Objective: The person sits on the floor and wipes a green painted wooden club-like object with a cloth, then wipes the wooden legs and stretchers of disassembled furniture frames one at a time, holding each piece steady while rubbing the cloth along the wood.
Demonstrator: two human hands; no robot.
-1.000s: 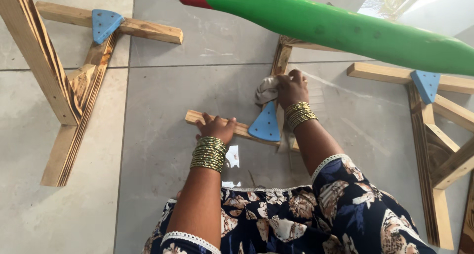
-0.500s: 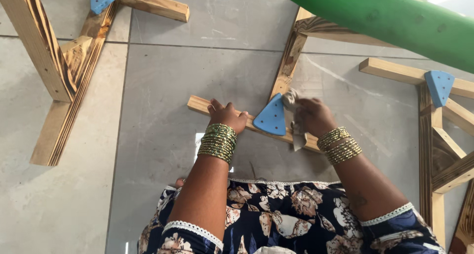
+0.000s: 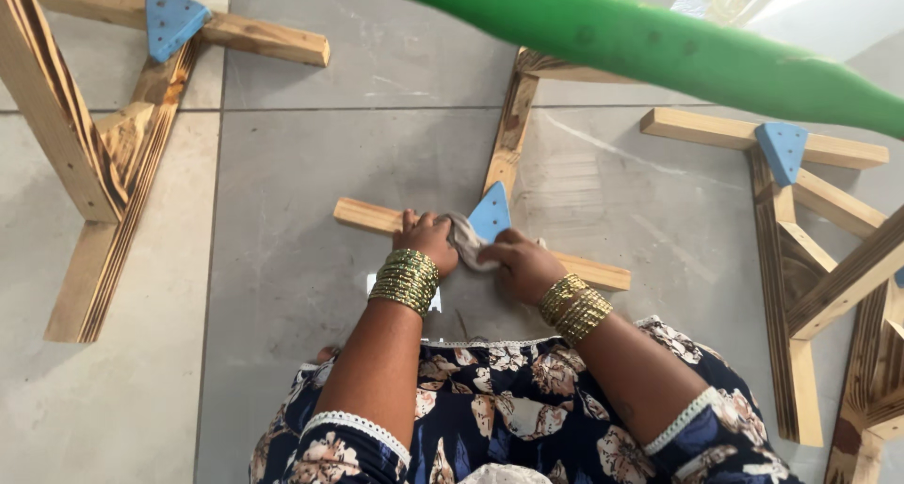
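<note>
A T-shaped wooden frame (image 3: pixel 508 126) lies on the grey tiled floor, with a blue triangular bracket (image 3: pixel 492 213) at its joint. My left hand (image 3: pixel 428 239) presses down on the frame's cross bar (image 3: pixel 367 217) just left of the bracket. My right hand (image 3: pixel 523 263) rests on the same bar right of the bracket and grips a grey cloth (image 3: pixel 463 242) bunched between both hands. Both wrists carry stacks of gold bangles.
Similar wooden frames with blue brackets lie at the upper left (image 3: pixel 113 136) and at the right (image 3: pixel 810 258). A long green tube (image 3: pixel 640 46) with a red end crosses the top of the view. A small pale object (image 3: pixel 372 284) lies by my left wrist.
My right hand has come back with the cloth from the frame's upright bar to the cross bar, close to my left hand. The view has shifted so the frame sits more central.
</note>
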